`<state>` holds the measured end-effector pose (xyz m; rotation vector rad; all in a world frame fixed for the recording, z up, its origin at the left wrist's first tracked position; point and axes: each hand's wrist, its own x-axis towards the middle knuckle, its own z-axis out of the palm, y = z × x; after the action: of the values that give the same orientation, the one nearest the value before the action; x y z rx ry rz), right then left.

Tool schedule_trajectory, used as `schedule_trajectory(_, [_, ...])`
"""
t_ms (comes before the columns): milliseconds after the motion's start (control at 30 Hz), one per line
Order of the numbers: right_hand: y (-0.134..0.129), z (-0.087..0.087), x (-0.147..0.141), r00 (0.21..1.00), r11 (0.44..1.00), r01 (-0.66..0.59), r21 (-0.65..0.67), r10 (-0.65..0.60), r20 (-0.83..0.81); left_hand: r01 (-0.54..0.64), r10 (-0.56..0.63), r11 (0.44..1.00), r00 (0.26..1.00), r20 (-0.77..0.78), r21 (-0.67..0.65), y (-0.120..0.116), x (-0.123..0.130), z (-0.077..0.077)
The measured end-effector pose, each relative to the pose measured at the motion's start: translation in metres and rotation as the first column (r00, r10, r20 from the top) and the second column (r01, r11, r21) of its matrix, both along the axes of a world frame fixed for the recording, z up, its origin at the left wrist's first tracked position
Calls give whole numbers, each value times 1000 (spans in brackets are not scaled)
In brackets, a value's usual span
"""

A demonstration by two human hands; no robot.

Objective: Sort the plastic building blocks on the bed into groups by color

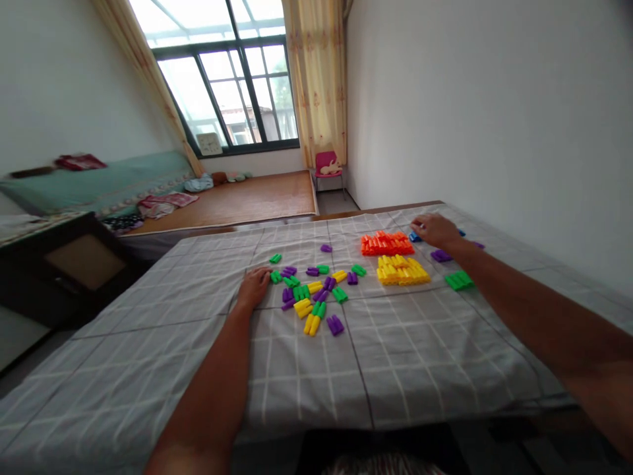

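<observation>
My left hand (255, 286) rests on the cloth with its fingers extended, its fingertips beside a green piece (275, 277) at the left of a loose scatter of purple, green and yellow pieces. My right hand (435, 231) is over the blue pieces (414, 237) at the far right, its fingers bent together; what they hold, if anything, is too small to tell. Left of that hand is a neat orange pile (386, 244), with a yellow pile (403, 270) nearer me. Purple pieces (440, 255) and a green group (459, 281) lie near my right forearm.
A grey checked cloth (198, 343) covers the table. Beyond it are a low bed platform (247, 198), a pink chair (326, 161) with a soft toy, and a window. A dark cabinet (64, 264) stands at the left, and a white wall (469, 112) rises on the right.
</observation>
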<state>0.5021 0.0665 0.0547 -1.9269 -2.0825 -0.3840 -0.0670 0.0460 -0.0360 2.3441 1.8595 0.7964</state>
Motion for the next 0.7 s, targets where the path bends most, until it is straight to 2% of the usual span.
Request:
schedule_trajectory(133, [13, 3, -73, 978, 970, -208, -126, 210, 6, -41, 41, 999, 999, -18, 19, -1, -1, -6])
schedule_trajectory(233, [17, -8, -121, 944, 932, -328, -153, 328, -24, -86, 87, 996, 996, -24, 27, -4, 2, -7])
schedule_trajectory(333, [17, -22, -167, 887, 871, -463, -165, 457, -72, -96, 96, 995, 994, -43, 11, -6, 6, -6])
schedule_trajectory(433, [17, -33, -212, 849, 827, -528, -192, 520, -95, -107, 107, 994, 994, -39, 7, -8, 8, -6])
schedule_trajectory(567, [17, -40, -267, 816, 783, -578, -229, 562, -136, -114, 114, 993, 994, -8, -13, -8, 7, -6])
schedule_trajectory(633, [17, -42, -294, 773, 741, -635, -220, 614, -161, -108, 108, 994, 994, -3, -18, -8, 7, -6])
schedule_trajectory(700, [17, -45, -319, 703, 672, -711, -207, 692, -168, -107, 107, 994, 994, 4, -23, -8, 7, -5])
